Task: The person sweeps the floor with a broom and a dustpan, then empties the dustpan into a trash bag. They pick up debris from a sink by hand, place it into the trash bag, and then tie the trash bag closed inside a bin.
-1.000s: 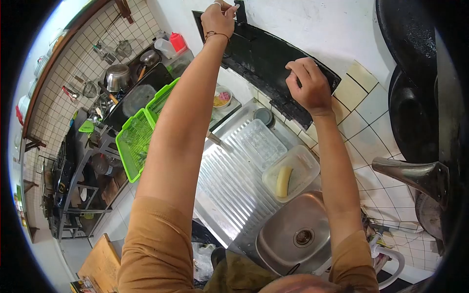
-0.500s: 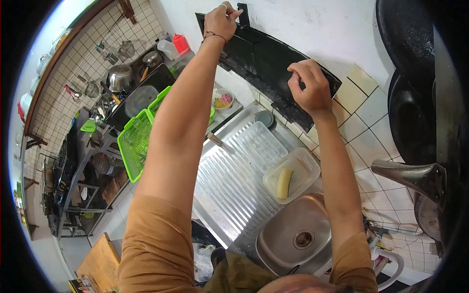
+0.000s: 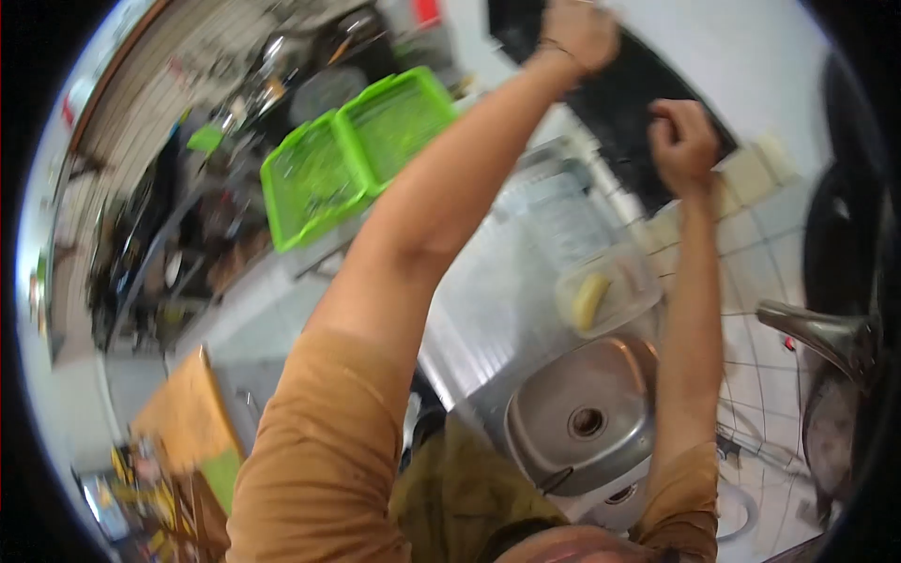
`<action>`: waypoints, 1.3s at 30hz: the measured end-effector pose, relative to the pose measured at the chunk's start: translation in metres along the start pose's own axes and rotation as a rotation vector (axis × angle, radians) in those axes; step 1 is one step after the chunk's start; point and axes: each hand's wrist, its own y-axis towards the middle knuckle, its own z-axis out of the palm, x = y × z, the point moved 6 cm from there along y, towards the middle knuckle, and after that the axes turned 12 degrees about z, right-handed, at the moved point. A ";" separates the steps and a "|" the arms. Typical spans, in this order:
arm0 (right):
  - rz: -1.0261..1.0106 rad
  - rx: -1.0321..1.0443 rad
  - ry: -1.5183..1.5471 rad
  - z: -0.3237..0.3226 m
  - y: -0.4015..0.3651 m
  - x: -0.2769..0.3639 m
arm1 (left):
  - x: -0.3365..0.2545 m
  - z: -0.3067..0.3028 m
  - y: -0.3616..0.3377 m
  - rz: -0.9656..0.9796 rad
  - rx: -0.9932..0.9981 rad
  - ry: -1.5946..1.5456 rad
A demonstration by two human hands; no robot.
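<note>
Both arms reach up and forward to a black panel [image 3: 619, 103] fixed along the white wall. My left hand [image 3: 580, 36] is closed over the panel's upper end, with a dark cord round the wrist; blur hides what its fingers hold, if anything. Lower down, my right hand [image 3: 687, 145] is in front of the panel, its fingers curled in toward the thumb; I cannot make out anything in them. Below the hands, a clear plastic container [image 3: 631, 314] with a yellow, banana-like piece [image 3: 589, 298] in it stands beside the sink. A clear lid or tray [image 3: 568, 218] lies behind it.
A steel sink [image 3: 554, 403] and a ribbed drainboard [image 3: 469, 328] lie below my arms. Green baskets [image 3: 347, 136] stand at left, with a wooden board [image 3: 183, 413] farther down. Dark pans [image 3: 845, 216] hang at right, one handle [image 3: 812, 328] jutting toward my right arm.
The view has swung left and blurred, so the scene sits farther right and more of the green baskets shows. Both hands stay closed by the black panel, in nearly the same poses.
</note>
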 end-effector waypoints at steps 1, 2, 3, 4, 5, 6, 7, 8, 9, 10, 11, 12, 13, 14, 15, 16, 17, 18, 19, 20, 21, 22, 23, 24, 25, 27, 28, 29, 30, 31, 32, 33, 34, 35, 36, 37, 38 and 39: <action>0.041 0.077 -0.006 0.002 -0.002 0.000 | -0.011 -0.026 -0.044 0.035 -0.521 -0.179; 0.042 0.082 0.030 0.004 -0.006 -0.005 | -0.016 -0.036 -0.076 0.103 -0.484 -0.424; 0.183 0.095 0.088 0.005 -0.012 -0.006 | -0.031 -0.060 -0.130 0.058 -0.501 -0.535; 0.326 0.117 0.131 0.003 -0.021 0.000 | -0.048 -0.097 -0.177 0.021 -0.357 -0.611; 0.403 0.153 0.275 0.001 -0.033 0.015 | -0.060 -0.133 -0.227 -0.076 -0.204 -0.635; 0.495 0.207 0.406 0.004 -0.049 0.032 | -0.052 -0.154 -0.284 -0.148 -0.211 -0.609; 0.569 0.254 0.463 0.006 -0.067 0.060 | -0.053 -0.173 -0.351 -0.231 -0.217 -0.589; 0.644 0.296 0.512 0.009 -0.087 0.095 | -0.050 -0.203 -0.421 -0.513 -0.121 -0.504; 0.663 0.383 0.535 0.016 -0.111 0.129 | -0.051 -0.233 -0.495 -0.680 -0.215 -0.394; 0.645 0.493 0.579 0.028 -0.138 0.155 | -0.063 -0.277 -0.559 -1.012 -0.108 -0.250; 0.649 0.628 0.653 0.038 -0.168 0.196 | -0.079 -0.314 -0.629 -1.237 -0.210 -0.241; 0.661 0.791 0.708 0.050 -0.203 0.234 | -0.100 -0.353 -0.683 -1.315 -0.289 -0.083; 0.671 0.946 0.756 0.061 -0.237 0.273 | -0.122 -0.388 -0.748 -1.335 -0.374 0.057; 0.696 1.153 0.722 0.069 -0.272 0.313 | -0.149 -0.426 -0.788 -1.421 -0.331 0.171; 0.629 1.296 0.759 0.082 -0.314 0.341 | -0.177 -0.455 -0.822 -1.513 -0.336 0.221; 0.622 1.450 0.706 0.090 -0.353 0.366 | -0.198 -0.473 -0.850 -1.598 -0.345 0.271; 0.619 1.599 0.650 0.095 -0.393 0.386 | -0.212 -0.480 -0.873 -1.643 -0.355 0.242; 0.766 1.703 0.505 0.105 -0.441 0.385 | -0.227 -0.484 -0.895 -1.691 -0.357 0.208; 0.913 1.789 0.355 0.113 -0.491 0.379 | -0.237 -0.488 -0.913 -1.732 -0.362 0.174; 0.897 1.749 0.167 0.121 -0.530 0.366 | -0.242 -0.485 -0.923 -1.717 -0.311 0.131; 0.878 1.705 -0.020 0.123 -0.570 0.348 | -0.245 -0.477 -0.929 -1.702 -0.261 0.087; 0.806 1.561 -0.156 0.125 -0.604 0.332 | -0.247 -0.473 -0.935 -1.684 -0.216 0.047; 0.722 1.412 -0.283 0.124 -0.638 0.317 | -0.247 -0.468 -0.951 -1.673 -0.194 0.012; 0.870 1.347 -0.214 0.118 -0.690 0.296 | -0.247 -0.458 -0.968 -1.660 -0.180 -0.017; 1.004 1.271 -0.134 0.120 -0.739 0.274 | -0.244 -0.450 -0.979 -1.643 -0.176 -0.037; 1.277 1.124 -0.011 0.114 -0.757 0.276 | -0.240 -0.438 -0.987 -1.657 -0.135 -0.111; 1.423 1.053 0.026 0.099 -0.765 0.291 | -0.239 -0.431 -0.990 -1.664 -0.109 -0.145; 1.570 0.978 0.065 0.089 -0.769 0.302 | -0.238 -0.420 -0.996 -1.619 -0.095 -0.165; 1.439 0.982 -0.002 0.091 -0.764 0.300 | -0.236 -0.409 -1.000 -1.611 -0.092 -0.190; 1.315 0.980 -0.067 0.091 -0.759 0.299 | -0.231 -0.396 -1.003 -1.600 -0.082 -0.216; 1.199 0.976 -0.135 0.086 -0.760 0.294 | -0.229 -0.385 -1.001 -1.589 -0.064 -0.245; 1.169 0.882 -0.169 0.087 -0.758 0.289 | -0.226 -0.379 -0.999 -1.633 -0.086 -0.269; 1.096 0.884 -0.201 0.088 -0.758 0.284 | -0.223 -0.376 -0.995 -1.634 -0.053 -0.256; 1.024 0.883 -0.235 0.084 -0.739 0.294 | -0.220 -0.376 -0.987 -1.634 -0.020 -0.244; 0.952 0.885 -0.272 0.078 -0.727 0.302 | -0.219 -0.373 -0.981 -1.636 0.015 -0.234; 0.898 0.860 -0.277 0.074 -0.721 0.306 | -0.217 -0.368 -0.987 -1.561 0.005 -0.094; 1.096 0.876 -0.208 0.073 -0.723 0.303 | -0.214 -0.370 -0.985 -1.560 0.014 -0.061; 1.302 0.886 -0.134 0.068 -0.731 0.301 | -0.213 -0.372 -0.984 -1.557 0.034 -0.029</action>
